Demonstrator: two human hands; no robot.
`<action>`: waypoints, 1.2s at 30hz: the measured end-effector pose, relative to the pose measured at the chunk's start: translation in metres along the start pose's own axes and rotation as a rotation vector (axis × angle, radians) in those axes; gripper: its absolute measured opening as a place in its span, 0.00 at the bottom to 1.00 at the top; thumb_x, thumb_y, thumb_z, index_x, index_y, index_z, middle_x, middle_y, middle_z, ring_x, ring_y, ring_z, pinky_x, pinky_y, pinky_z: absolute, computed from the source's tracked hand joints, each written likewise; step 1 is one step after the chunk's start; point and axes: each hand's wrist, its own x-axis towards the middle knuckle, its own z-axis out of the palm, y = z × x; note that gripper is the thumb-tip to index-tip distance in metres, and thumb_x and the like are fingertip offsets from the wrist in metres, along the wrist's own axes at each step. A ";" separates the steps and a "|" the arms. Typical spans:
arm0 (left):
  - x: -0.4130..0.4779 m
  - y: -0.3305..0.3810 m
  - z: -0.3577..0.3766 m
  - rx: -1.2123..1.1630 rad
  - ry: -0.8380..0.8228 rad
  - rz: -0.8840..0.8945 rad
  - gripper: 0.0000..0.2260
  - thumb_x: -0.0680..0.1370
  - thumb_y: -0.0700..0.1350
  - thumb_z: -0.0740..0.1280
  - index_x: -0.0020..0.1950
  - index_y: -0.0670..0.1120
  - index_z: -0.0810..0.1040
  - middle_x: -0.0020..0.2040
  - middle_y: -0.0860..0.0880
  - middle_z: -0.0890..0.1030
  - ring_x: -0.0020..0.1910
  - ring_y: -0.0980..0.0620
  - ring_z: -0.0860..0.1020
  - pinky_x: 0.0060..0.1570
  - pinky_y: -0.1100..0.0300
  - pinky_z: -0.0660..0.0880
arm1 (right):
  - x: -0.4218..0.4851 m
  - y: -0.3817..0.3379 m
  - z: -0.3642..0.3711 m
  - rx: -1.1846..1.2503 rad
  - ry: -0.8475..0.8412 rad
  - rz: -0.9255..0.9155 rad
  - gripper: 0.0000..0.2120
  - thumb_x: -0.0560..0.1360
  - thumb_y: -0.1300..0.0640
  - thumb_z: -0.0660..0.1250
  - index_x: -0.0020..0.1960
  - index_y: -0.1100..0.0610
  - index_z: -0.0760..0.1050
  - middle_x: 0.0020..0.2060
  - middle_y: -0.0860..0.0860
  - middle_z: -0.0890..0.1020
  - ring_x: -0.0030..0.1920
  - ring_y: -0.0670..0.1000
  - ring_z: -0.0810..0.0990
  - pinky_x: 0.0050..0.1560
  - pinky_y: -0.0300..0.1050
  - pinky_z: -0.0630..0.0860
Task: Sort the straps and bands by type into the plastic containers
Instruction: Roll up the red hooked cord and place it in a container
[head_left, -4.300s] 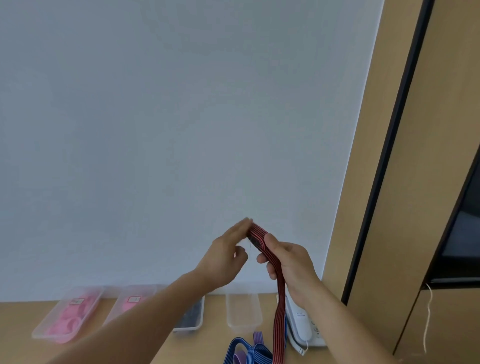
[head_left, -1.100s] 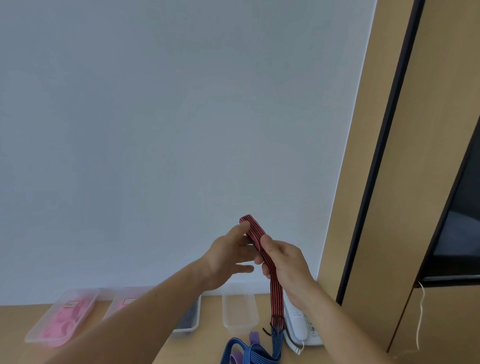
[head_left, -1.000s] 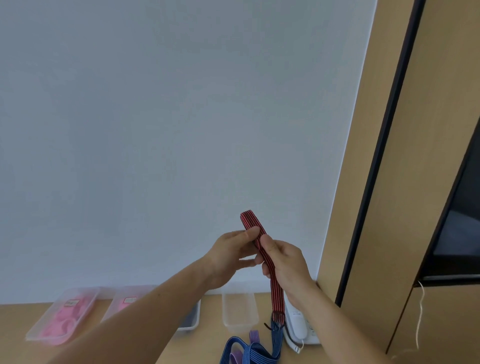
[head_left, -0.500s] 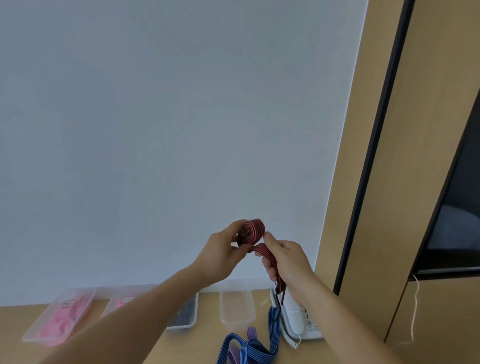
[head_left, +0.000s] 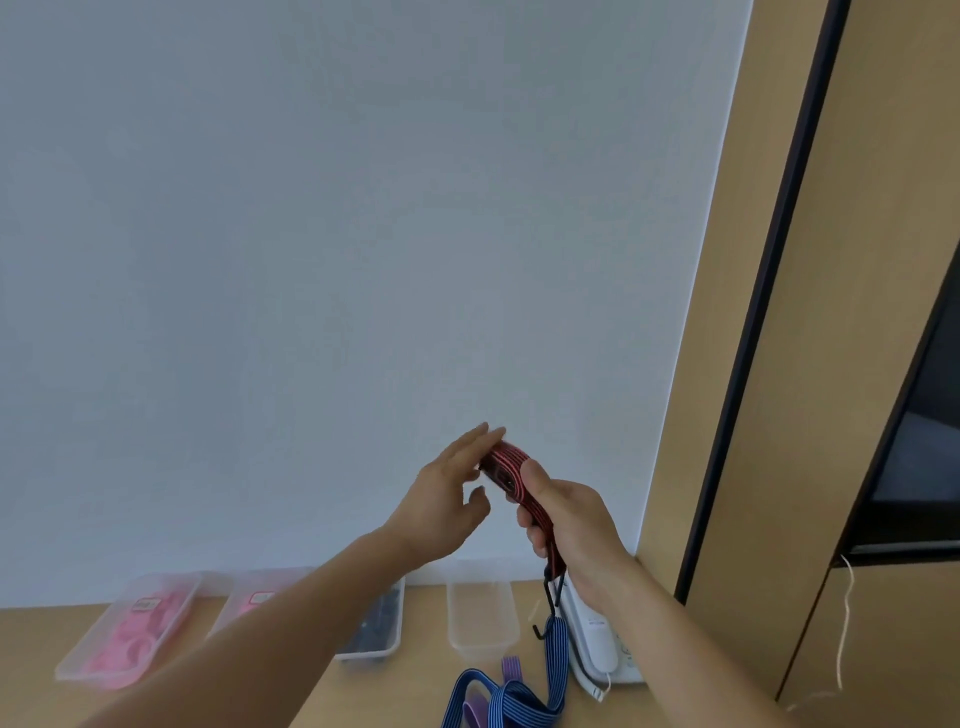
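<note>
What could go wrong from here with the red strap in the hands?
The black hook below the red strap hangs at the blue strap, perhaps caught; lifting could drag that strap along. Only the right hand grips its coil; the left hand touches it with straight fingers, so it may unwind.

1. An office, by the look of it; a white corded desk phone (head_left: 597, 644) sits on a pale wood-laminate desk (head_left: 395, 691)
2. Tall panels (head_left: 857, 260) of the same laminate, edged with a dark strip (head_left: 759, 312), rise at the right
3. The wall (head_left: 363, 260) behind is plain white; clear plastic containers (head_left: 480, 642) stand in a row at its foot
</note>
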 end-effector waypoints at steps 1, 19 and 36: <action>0.001 0.004 0.000 -0.193 -0.018 -0.161 0.32 0.77 0.33 0.63 0.78 0.54 0.59 0.75 0.50 0.67 0.71 0.55 0.70 0.58 0.72 0.71 | 0.000 -0.001 0.000 -0.003 0.003 -0.028 0.29 0.71 0.37 0.65 0.48 0.65 0.81 0.30 0.51 0.78 0.27 0.48 0.70 0.30 0.40 0.68; 0.006 0.026 -0.006 -0.732 0.008 -0.387 0.20 0.76 0.42 0.72 0.66 0.45 0.72 0.54 0.39 0.82 0.50 0.39 0.83 0.53 0.39 0.80 | -0.003 0.007 -0.001 -0.150 -0.009 0.035 0.17 0.80 0.51 0.65 0.47 0.65 0.80 0.33 0.55 0.83 0.30 0.51 0.78 0.30 0.43 0.71; -0.005 0.002 0.004 0.187 -0.027 0.169 0.24 0.81 0.46 0.65 0.75 0.58 0.64 0.69 0.60 0.71 0.57 0.69 0.71 0.54 0.75 0.70 | 0.003 0.001 -0.003 -0.004 -0.152 0.252 0.42 0.73 0.26 0.51 0.54 0.62 0.82 0.47 0.58 0.86 0.46 0.51 0.83 0.44 0.45 0.70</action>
